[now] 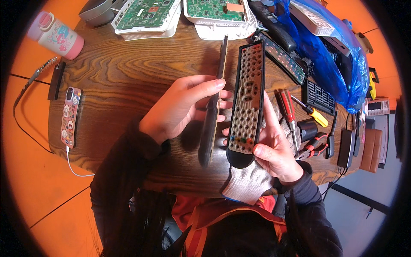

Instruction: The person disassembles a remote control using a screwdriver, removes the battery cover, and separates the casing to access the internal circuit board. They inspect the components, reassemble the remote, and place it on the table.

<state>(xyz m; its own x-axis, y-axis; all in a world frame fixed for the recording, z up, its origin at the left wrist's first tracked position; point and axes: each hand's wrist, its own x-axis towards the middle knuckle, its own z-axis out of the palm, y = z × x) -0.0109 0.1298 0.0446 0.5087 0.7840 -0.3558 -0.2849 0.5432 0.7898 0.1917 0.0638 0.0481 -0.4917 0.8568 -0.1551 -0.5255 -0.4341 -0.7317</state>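
Above the wooden table, a remote control is apart in two long halves. My left hand (177,103) is closed on one dark half (209,128), seen nearly edge-on, thumb on its near side and fingers behind. My right hand (280,154) grips the other half, a black shell (243,157) with its inner side up. In that shell lies a keypad sheet (245,107) with rows of round hollows and a few coloured spots at its lower end. A gap separates the two halves. Beneath my right hand is a pale knitted glove (246,184).
Red-handled (287,107) and yellow-handled screwdrivers (319,118), pliers (314,145) and a black bit case (319,97) lie right. Beyond are a blue plastic bag (317,55), an opened remote (284,58) and white housings with green boards (147,15). A phone (70,115) and bottle (60,38) are left.
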